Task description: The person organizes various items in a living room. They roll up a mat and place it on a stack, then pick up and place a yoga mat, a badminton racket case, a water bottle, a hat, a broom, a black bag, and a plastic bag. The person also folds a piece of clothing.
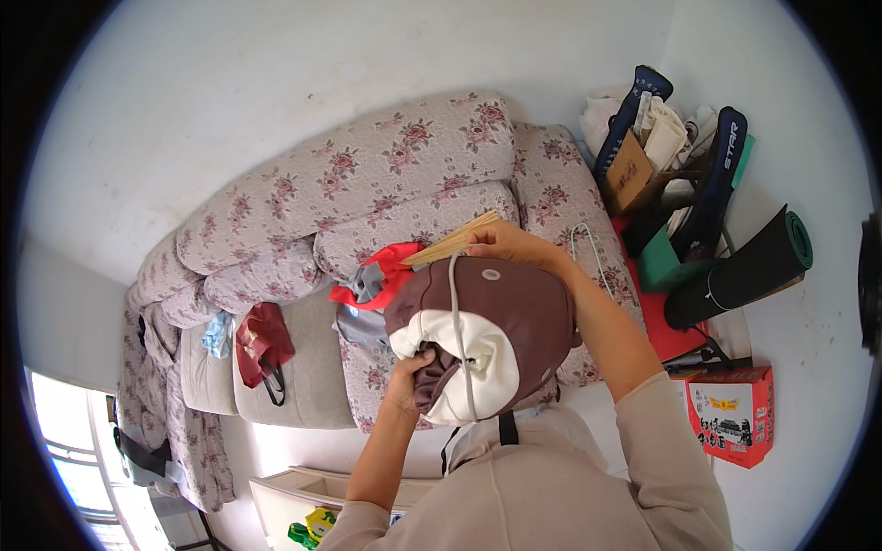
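Observation:
Before my chest is a bulky dark brown and cream bag [493,296] with metal eyelets and a pale cord [457,289] running across it. My left hand [412,375] grips bunched, shiny brown fabric [435,386] at its cream-coloured part, thumb on top. On the far side, the bent fingers of my right hand [499,242] hold the bag's upper edge beside the cord; my fingertips are partly hidden. Just beyond them is a tan, ribbed, straw-like bundle [448,241], and whether I touch it is unclear. Red and grey cloth [379,279] lies left of the bag.
A floral-covered sofa [413,144] runs along the wall. On its grey cushion [310,365] lie a dark red bag [264,344] and a light blue crumpled item [217,335]. At right are a green hanger [589,241], a rolled mat [741,268] and a red carton [734,417].

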Motion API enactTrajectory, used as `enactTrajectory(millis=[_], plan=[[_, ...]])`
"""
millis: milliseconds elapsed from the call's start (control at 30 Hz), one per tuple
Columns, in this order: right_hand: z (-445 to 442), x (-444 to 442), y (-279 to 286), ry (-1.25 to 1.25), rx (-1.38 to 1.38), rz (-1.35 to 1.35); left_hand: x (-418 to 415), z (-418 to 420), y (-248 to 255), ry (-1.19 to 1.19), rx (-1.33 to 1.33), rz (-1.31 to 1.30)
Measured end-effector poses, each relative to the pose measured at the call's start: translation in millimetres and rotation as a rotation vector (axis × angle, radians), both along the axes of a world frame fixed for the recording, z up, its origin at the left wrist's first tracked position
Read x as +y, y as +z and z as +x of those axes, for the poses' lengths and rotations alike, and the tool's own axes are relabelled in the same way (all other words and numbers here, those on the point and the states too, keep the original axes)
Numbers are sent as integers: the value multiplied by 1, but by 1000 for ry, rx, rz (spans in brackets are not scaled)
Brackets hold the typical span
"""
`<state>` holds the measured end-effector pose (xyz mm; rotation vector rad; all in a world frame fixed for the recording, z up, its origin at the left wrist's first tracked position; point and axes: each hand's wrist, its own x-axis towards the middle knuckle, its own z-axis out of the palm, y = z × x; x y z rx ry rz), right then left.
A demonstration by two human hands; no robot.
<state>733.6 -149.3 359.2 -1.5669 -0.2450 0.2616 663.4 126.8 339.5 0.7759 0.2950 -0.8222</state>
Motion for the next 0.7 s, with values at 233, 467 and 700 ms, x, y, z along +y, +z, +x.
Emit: enactTrajectory(millis=[233, 467, 700], plan=[[-71, -4, -81, -60, 345, 252, -5, 7, 4, 129, -61, 6], [-120, 60, -166, -253, 231, 323, -13, 41, -17, 317, -113, -221], [-126, 85, -149, -328, -48, -656, -11, 59, -25, 366, -177, -301]])
